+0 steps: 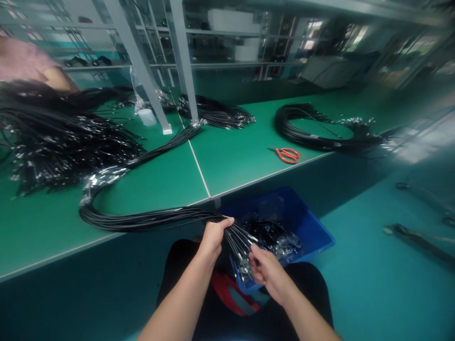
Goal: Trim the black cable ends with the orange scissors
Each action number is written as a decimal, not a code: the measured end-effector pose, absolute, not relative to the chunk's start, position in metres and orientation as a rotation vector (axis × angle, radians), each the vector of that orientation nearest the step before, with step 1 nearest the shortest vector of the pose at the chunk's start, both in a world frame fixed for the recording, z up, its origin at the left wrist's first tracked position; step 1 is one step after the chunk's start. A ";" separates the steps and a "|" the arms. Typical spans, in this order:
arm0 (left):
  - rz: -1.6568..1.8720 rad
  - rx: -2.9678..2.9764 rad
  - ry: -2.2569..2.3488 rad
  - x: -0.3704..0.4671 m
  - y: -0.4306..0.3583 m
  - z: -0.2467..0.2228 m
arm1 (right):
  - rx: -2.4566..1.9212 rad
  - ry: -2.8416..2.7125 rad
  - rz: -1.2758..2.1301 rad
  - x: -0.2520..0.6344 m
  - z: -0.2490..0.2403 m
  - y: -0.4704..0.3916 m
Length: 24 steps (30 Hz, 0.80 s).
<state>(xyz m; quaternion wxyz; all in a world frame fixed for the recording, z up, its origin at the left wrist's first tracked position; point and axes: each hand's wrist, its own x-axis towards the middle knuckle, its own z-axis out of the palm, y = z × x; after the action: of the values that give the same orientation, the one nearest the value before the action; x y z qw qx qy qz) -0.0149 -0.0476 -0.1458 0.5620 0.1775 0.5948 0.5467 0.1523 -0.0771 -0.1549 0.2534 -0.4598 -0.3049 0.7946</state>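
Note:
A long bundle of black cables (149, 219) curves over the green table's front edge and reaches toward my lap. My left hand (214, 237) is closed around the bundle near its end, thumb on top. Beyond that grip the cable ends fan out, with small silvery tips. At those tips is my right hand (266, 270), its fingers curled and pinched together; whether one cable end sits between them is hard to make out. Below the hands, a blue bin (314, 232) holds black pieces and clear plastic.
Orange-handled scissors (288, 155) lie near the edge of the green table (234, 166). A coiled cable bundle (302, 135) rests at right, a big cable pile (71, 142) at left. Metal posts (185, 61) rise from the table. Another person (31, 61) is at far left.

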 end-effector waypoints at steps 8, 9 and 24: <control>1.295 0.391 1.362 -0.007 -0.048 -0.148 | -1.123 -0.879 2.096 0.145 -0.152 -0.071; 1.295 0.387 1.361 -0.006 -0.046 -0.149 | -1.129 -0.893 2.081 0.145 -0.149 -0.070; 1.278 0.325 1.365 -0.008 -0.029 -0.154 | -1.171 -0.953 1.950 0.151 -0.152 -0.065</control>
<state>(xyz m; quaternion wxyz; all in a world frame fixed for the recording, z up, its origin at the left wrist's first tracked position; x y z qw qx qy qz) -0.0084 -0.0292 -0.1542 0.5826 0.1392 0.5844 0.5475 0.1508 -0.0650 -0.1519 0.3313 -0.4482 -0.3645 0.7460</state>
